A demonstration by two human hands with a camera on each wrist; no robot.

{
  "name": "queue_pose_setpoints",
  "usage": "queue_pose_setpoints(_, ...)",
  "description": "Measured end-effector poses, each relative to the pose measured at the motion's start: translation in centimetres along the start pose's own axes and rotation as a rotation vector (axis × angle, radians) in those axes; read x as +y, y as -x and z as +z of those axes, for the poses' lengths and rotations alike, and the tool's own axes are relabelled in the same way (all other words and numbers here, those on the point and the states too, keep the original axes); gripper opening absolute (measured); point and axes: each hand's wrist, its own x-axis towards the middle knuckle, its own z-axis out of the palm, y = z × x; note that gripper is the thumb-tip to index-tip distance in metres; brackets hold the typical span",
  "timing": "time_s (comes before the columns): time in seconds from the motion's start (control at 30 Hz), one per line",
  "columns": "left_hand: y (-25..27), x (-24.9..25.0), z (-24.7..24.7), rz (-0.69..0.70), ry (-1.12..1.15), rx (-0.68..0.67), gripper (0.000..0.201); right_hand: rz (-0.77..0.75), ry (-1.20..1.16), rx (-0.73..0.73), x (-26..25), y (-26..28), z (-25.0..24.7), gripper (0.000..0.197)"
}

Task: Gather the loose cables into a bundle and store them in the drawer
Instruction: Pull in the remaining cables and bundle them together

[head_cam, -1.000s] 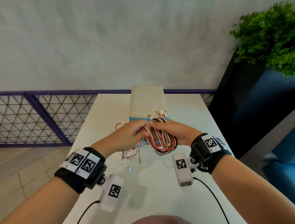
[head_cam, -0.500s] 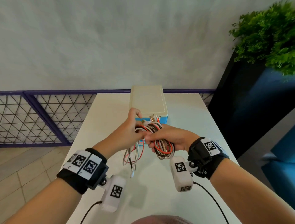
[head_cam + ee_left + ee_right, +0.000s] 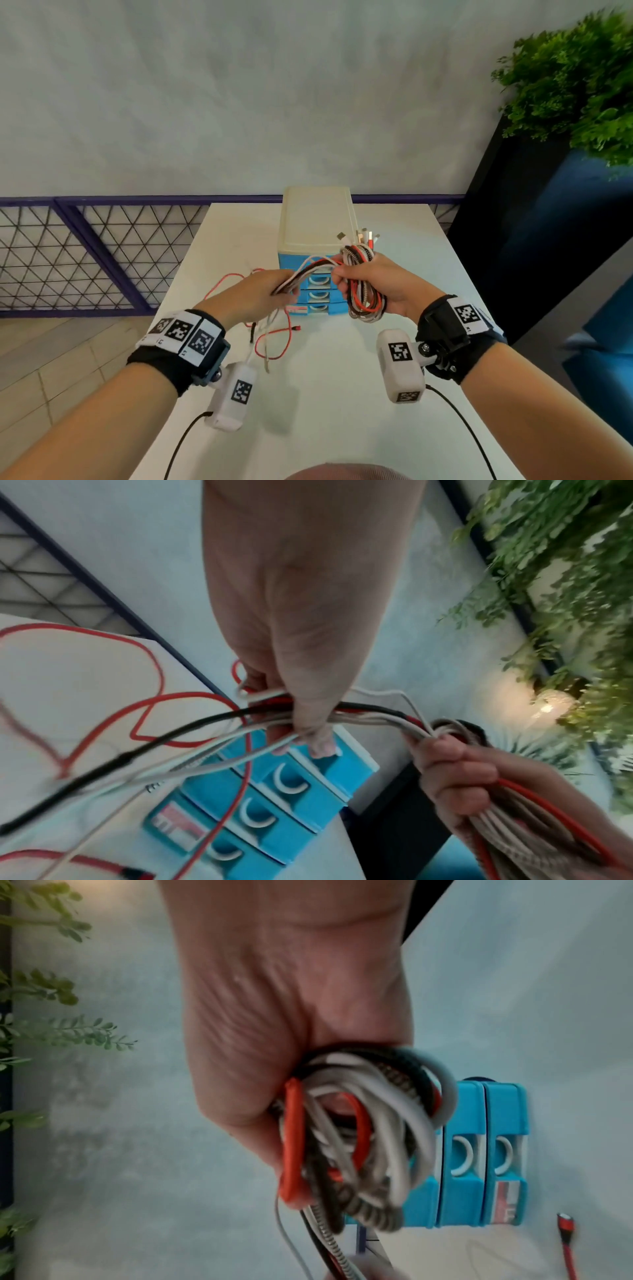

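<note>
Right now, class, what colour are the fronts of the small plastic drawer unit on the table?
Bright blue drawer fronts, clearest in the right wrist view.

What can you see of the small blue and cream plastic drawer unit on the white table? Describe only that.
The small blue and cream plastic drawer unit stands upright at the far middle of the white table, near the wall. Its top and casing look like smooth cream plastic; its front is a stack of blue drawers with white crescent pulls, all shut. The lowest front carries a red and white label. The raised cables partly hide the front; whether any touch it cannot be told.
</note>
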Motion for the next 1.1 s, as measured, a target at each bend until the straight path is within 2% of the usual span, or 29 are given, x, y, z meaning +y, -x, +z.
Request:
queue_pose_setpoints(0.07, 0.2, -0.8, 0.1, -0.022, 0.109, -0.004, 0.007, -0.034, 0.064, 0.048, -0.1, 0.1, -0.3, 0.012)
queue_pose_setpoints(0.23, 0.8, -0.2, 0.2, 0.009, 0.467, -0.143, 0.018, -0.094, 0.438, 0.163, -0.2, -0.2, 0.0, 0.008)
queue_pose_setpoints(0.33, 1.0, 0.0, 0.1, -0.019, 0.64, -0.189, 0.062, -0.079, 0.446, 0.157, -0.3, -0.2, -0.2, 0.005)
queue_pose_setpoints(0.37, 1.0, 0.2, 0.1, -0.037, 0.664, -0.216, 0.067, -0.069, 0.443, 0.133, -0.3, -0.2, -0.1, 0.007)
queue_pose_setpoints(0.43, 0.7, 0.7, 0.0, -0.09, 0.782, -0.242, 0.066, -0.058, 0.441, 0.066, -0.3, 0.0, 0.3, 0.011)
queue_pose_setpoints(0.5, 0.4, 1.3, 0.0, -0.135, 0.954, -0.237, 0.062, -0.057, 0.48, 0.014, -0.3, 0.2, 1.0, 0.007)
queue_pose_setpoints(0.6, 0.4, 2.0, 0.0, -0.188, 1.14, -0.264, 0.048, -0.071, 0.571, 0.001, -0.5, 0.2, 1.4, 0.012)
queue_pose_setpoints(0.7, 1.2, 1.9, -0.1, -0.232, 1.324, -0.408, 0.04, -0.098, 0.563, 0.015, -0.7, 0.1, 1.3, 0.008)
queue_pose_setpoints(0.77, 1.6, 1.4, 0.3, -0.176, 1.343, -0.52, 0.032, -0.113, 0.516, 0.07, -0.6, 0.0, 1.0, 0.015)
queue_pose_setpoints(0.83, 2.0, 1.1, 0.6, -0.124, 1.308, -0.551, 0.022, -0.123, 0.494, 0.125, -0.4, -0.3, 0.7, 0.014)
queue_pose_setpoints(0.97, 1.9, 2.3, 1.0, -0.186, 1.226, -0.39, 0.025, -0.125, 0.504, 0.187, 0.5, -1.0, 0.6, 0.01)
queue_pose_setpoints(1.1, 1.6, 4.1, 1.9, -0.131, 1.03, -0.224, 0.024, -0.156, 0.581, 0.253, 1.4, -1.4, 1.2, 0.006)
